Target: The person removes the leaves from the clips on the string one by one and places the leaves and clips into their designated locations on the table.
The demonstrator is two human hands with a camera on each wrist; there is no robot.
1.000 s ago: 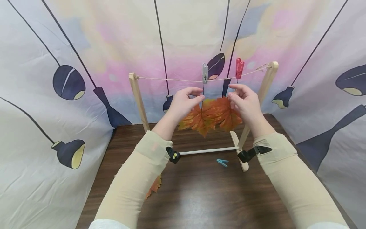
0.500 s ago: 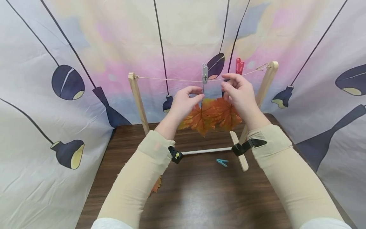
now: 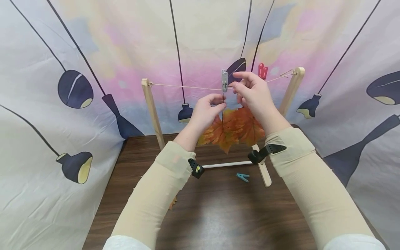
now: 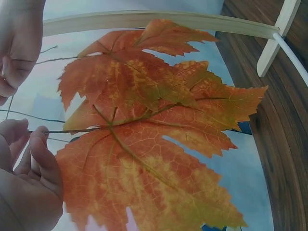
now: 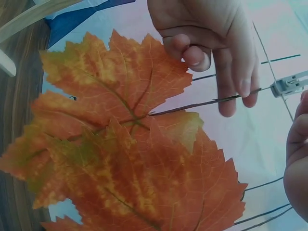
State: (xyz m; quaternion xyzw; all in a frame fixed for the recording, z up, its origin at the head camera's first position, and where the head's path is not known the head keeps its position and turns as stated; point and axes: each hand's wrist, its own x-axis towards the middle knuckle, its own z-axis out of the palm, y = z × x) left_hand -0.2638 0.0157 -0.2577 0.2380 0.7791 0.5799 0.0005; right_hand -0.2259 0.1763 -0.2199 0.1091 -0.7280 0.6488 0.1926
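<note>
Left hand (image 3: 206,110) pinching maple leaf stem (image 4: 72,130) just below gray clothespin (image 3: 225,81); right hand (image 3: 253,93) just right of that pin, thumb and index slightly apart, no hold visible. Front maple leaf (image 3: 222,135) seems clipped, hanging below gray clothespin; overlapping rear maple leaf (image 3: 252,129) likely on red clothespin (image 3: 263,72). Apparently unused, below: blue clothespin (image 3: 242,177), mostly hidden leaf (image 3: 173,202)

The dark wood-grained desk (image 3: 218,222) bears a wooden rack (image 3: 152,111); nearer the person than the rack lie a blue clothespin (image 3: 242,177) and a mostly hidden orange leaf (image 3: 173,202).
</note>
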